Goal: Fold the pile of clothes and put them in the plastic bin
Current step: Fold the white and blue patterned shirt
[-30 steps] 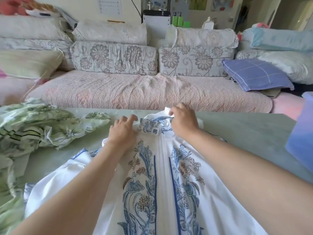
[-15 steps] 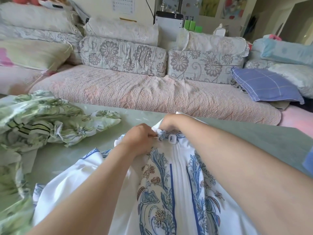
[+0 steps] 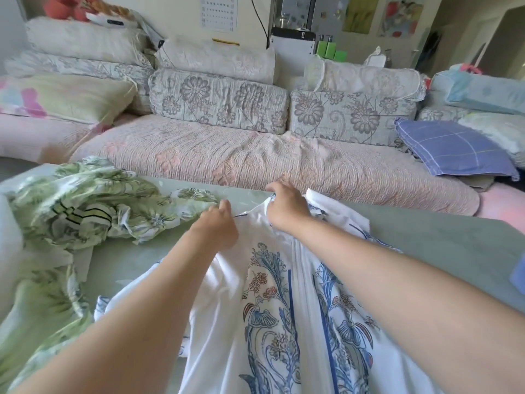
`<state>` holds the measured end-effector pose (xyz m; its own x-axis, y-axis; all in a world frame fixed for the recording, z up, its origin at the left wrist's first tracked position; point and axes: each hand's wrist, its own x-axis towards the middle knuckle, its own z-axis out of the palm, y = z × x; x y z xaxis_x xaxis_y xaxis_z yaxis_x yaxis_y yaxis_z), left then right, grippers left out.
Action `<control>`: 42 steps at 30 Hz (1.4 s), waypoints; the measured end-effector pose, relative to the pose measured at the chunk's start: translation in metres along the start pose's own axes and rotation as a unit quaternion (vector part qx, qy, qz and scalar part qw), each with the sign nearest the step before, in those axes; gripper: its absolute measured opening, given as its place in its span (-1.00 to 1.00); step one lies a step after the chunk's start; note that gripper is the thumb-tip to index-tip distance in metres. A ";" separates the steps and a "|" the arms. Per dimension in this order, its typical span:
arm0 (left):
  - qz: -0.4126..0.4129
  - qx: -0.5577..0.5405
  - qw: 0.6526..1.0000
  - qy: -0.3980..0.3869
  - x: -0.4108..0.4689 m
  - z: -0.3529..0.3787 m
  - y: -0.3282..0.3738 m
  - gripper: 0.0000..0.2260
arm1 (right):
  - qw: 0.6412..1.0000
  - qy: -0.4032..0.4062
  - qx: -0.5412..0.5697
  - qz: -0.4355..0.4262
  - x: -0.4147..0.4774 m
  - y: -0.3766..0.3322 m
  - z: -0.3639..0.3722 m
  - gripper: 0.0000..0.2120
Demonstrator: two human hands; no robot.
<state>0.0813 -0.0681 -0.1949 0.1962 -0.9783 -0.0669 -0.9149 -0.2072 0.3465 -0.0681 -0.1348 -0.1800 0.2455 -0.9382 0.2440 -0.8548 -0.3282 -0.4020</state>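
Note:
A white shirt with blue floral print (image 3: 278,302) lies spread on the grey-green table (image 3: 443,245), its collar end toward the sofa. My left hand (image 3: 217,227) pinches the collar's left side, fingers curled. My right hand (image 3: 285,207) grips the collar's top right part. Both forearms stretch over the shirt. A crumpled pile of green leaf-print clothes (image 3: 85,211) lies on the table's left side. No plastic bin shows clearly; a blue edge (image 3: 518,271) sits at the far right.
A long sofa with a pink quilted seat (image 3: 255,160) and floral back cushions (image 3: 218,100) runs just beyond the table. A blue checked pillow (image 3: 451,149) lies on its right end. More green cloth (image 3: 37,317) hangs at the table's near left.
My hands have spread apart along the collar, the left moving left and the right moving up toward the far edge. The head camera has tilted up slightly.

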 end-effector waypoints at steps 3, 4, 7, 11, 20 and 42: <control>-0.062 0.009 0.994 -0.095 -0.015 -0.026 -0.014 -0.35 | 0.996 -0.040 0.030 -0.077 -0.039 -0.019 0.014 -0.68; -0.074 0.029 0.987 -0.139 -0.026 -0.036 -0.020 -0.22 | 0.993 -0.082 0.037 -0.081 -0.052 -0.024 0.022 -0.67; -0.057 0.186 0.945 -0.264 -0.055 -0.059 -0.039 -0.29 | 0.976 -0.191 -0.052 -0.091 -0.079 -0.032 0.043 -0.49; -0.068 0.189 0.928 -0.315 -0.076 -0.068 -0.068 -0.59 | 0.964 -0.215 -0.136 -0.071 -0.088 -0.034 0.052 -0.38; -0.061 0.313 0.947 0.019 -0.093 -0.083 -0.093 -0.58 | 0.965 -0.177 -0.180 -0.067 -0.110 -0.068 0.045 -0.38; 0.235 0.163 0.951 -0.116 -0.246 -0.007 0.013 -0.64 | 0.975 -0.197 -0.052 -0.093 -0.296 0.018 -0.081 -0.44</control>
<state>0.0232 0.1693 -0.1676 -0.3107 -0.9303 -0.1948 -0.9503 0.2999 0.0832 -0.1933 0.1457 -0.1882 0.5403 -0.8392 -0.0619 -0.8150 -0.5035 -0.2868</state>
